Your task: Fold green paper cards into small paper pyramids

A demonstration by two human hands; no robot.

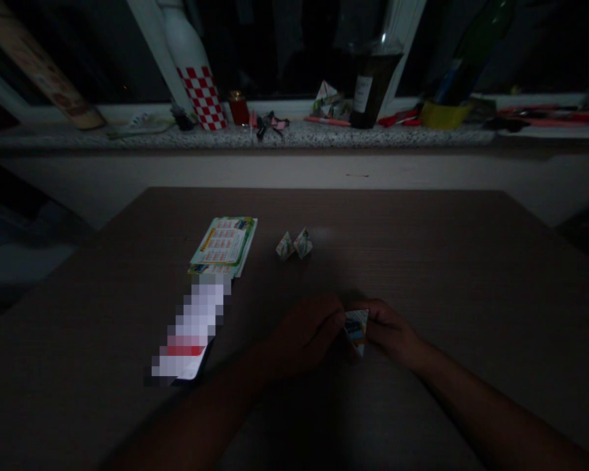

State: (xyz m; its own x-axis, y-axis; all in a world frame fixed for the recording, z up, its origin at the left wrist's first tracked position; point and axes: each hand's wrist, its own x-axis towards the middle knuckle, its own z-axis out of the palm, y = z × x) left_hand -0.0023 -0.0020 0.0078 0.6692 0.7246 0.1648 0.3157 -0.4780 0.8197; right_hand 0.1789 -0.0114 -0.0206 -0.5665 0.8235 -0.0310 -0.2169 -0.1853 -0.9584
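Note:
Low over the table, a small folded paper triangle (356,329) with printed patches points its tip toward me. My left hand (311,330) grips its left corner, fingers closed. On the other side my right hand (390,330) pinches the right edge, its index finger along the top. Farther off, two little folded paper pieces (294,244) stand side by side on the table. To their left lies a stack of printed calendar cards (224,243). Dim light hides the finer folds and some of my fingers.
A phone-like device with a bright, blurred screen (196,327) lies left of my left forearm. Behind the brown table (446,248), a granite sill (294,136) holds a red-checked white bottle (203,91), a dark bottle (366,91), a yellow holder (444,115) and clips.

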